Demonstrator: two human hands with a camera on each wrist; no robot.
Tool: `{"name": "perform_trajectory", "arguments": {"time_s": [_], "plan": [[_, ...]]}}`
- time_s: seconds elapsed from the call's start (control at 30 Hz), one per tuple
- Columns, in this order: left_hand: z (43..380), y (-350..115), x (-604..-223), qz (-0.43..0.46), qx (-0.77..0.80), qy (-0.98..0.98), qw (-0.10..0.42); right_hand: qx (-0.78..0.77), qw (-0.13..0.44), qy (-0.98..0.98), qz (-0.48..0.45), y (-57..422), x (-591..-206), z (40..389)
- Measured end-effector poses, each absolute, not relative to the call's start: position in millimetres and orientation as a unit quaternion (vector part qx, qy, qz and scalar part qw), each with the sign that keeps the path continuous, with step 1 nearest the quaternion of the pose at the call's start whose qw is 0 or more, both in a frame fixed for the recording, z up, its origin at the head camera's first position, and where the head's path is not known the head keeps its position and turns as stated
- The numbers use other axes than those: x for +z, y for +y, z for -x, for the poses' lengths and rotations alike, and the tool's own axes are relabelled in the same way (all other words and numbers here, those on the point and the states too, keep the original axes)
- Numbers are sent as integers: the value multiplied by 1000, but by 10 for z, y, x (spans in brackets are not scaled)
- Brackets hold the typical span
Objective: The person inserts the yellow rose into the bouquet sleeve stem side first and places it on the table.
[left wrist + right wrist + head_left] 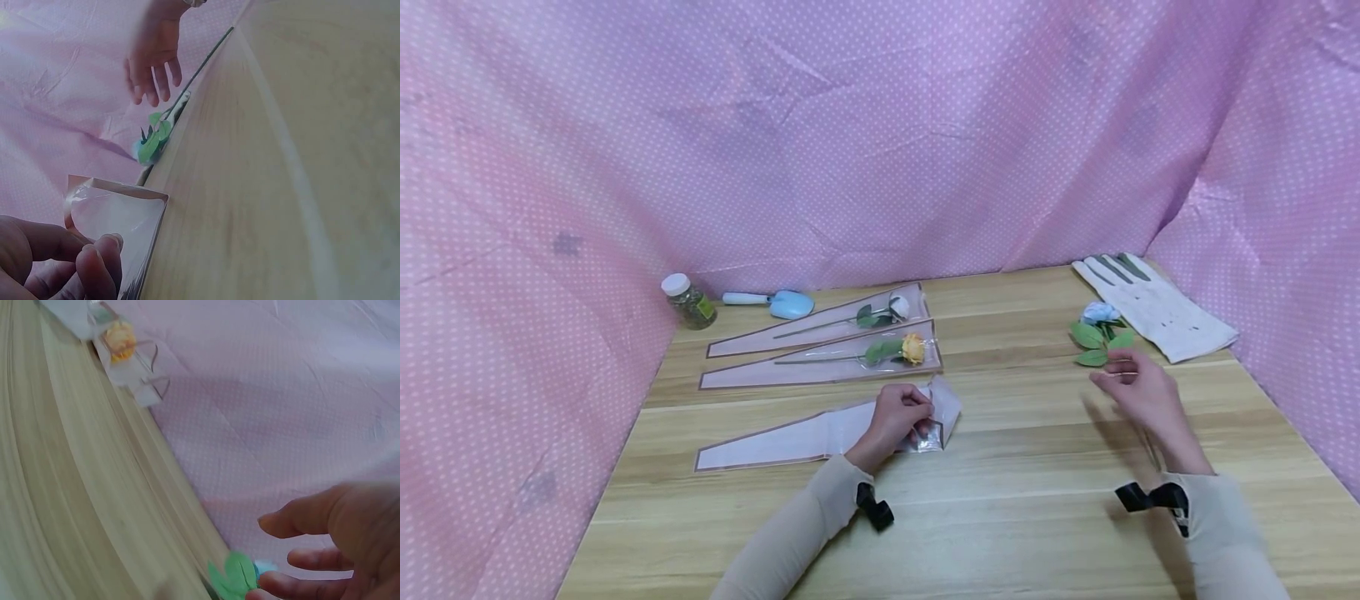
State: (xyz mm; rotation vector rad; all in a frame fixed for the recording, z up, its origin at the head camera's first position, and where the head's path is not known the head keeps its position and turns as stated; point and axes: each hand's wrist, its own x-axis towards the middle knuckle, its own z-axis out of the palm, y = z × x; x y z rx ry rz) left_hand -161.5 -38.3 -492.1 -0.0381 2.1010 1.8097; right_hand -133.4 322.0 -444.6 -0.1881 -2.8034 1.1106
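My left hand (897, 415) pinches the open end of a clear flower sleeve (767, 448) with a white backing, lying on the table in the head view. The left wrist view shows thumb and fingertips closed at the sleeve's film (128, 215). To the right lies an artificial blue rose (1101, 312) with green leaves (1087, 335); its stem runs toward the near edge. Over it hovers my right hand (1144, 392), thumb and fingers apart in the right wrist view. Fingertips are close to the leaves (240, 575); whether they touch is unclear.
Beyond the sleeve lie two filled sleeves, with a yellow rose (913, 348) and a white rose (898, 307). A blue trowel (792, 304) and a white-lidded jar (691, 304) stand back left. White gloves (1157, 308) lie back right, near the pink dotted curtain (880, 142).
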Motion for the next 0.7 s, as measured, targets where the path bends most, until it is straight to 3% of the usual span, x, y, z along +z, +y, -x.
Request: {"name": "perform_trajectory", "arguments": {"time_s": [0.17, 0.53, 0.7], "plan": [[1613, -384, -4919, 15, 645, 742, 185, 343, 63, -932, 94, 3430, -4513, 1283], [1611, -388, -4907, 10, 642, 744, 183, 303, -85, -942, 114, 3734, -4552, 1215], [1608, -383, -4920, 3, 650, 740, 177, 268, -109, -953, 87, 3749, -4553, 1221]]}}
